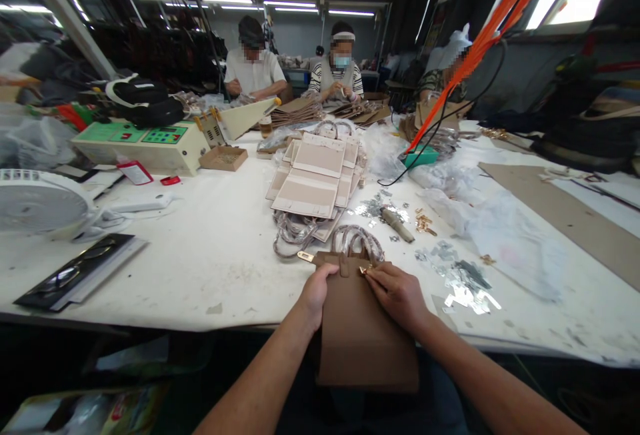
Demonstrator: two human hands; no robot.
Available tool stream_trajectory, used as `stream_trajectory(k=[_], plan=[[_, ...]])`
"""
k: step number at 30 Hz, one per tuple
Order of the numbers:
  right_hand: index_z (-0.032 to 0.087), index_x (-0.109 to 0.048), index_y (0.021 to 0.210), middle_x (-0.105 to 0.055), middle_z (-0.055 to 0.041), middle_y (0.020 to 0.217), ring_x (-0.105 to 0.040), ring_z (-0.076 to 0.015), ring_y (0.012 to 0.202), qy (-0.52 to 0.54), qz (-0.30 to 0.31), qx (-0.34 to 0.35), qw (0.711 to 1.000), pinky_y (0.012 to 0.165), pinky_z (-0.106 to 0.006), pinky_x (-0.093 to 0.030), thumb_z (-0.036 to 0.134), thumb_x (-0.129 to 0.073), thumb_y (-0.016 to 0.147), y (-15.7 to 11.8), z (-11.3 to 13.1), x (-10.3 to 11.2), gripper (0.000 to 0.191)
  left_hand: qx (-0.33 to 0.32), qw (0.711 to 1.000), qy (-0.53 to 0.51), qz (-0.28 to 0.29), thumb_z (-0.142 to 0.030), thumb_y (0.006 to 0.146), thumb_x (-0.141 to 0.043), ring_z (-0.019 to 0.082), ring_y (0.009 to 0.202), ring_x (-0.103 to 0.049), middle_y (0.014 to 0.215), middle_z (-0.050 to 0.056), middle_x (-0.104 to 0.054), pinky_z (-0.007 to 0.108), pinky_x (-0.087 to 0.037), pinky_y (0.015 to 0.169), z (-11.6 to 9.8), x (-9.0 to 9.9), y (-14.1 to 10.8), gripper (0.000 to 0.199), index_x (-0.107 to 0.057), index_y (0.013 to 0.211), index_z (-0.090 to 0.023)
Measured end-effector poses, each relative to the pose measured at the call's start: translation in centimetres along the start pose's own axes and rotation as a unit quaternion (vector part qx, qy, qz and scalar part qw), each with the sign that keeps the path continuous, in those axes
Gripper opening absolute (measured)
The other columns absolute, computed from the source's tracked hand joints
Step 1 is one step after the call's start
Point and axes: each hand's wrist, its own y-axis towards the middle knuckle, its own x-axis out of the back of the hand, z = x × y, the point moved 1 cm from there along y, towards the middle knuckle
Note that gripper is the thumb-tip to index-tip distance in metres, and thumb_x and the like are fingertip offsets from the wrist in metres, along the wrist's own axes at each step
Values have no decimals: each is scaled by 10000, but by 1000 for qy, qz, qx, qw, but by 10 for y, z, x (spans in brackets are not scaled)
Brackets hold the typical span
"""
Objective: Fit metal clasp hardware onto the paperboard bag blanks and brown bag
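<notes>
A brown handbag panel (pixel 367 348) with plastic-wrapped handles (pixel 357 241) rests over the table's front edge and my lap. My left hand (pixel 316 291) grips its upper left side, thumb on the front face. With pinched fingers, my right hand (pixel 397 291) holds a small gold metal fitting (pixel 363 271) against the panel near its top. At the panel's upper left corner a gold plate (pixel 305 257) sticks out on a strap end. Beyond it lies a stack of similar bag pieces (pixel 310 175), light inner side up, with wrapped handles.
Flat silver metal pieces (pixel 470 281), gold fittings (pixel 424 221) and a tan rolled object (pixel 397 224) lie at right, near plastic bags (pixel 515 235). On the left are a fan (pixel 43 201), eyeglasses (pixel 75 271) and a control box (pixel 145 145). Several people sit across the table.
</notes>
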Motion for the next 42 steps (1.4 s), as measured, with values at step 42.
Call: stream_trajectory(k=[42], plan=[[197,-819,945,-763,-106,1014,-694,-229,874,-96,7,-363,927,779,-324,-499,328,-545,965,52,-175,80,304,-200,972,98,-73,-325,896,-667,294,1078,-748,1006,86,-817,408,-533,1055,-2,11,15,234,-795,1002,-162]])
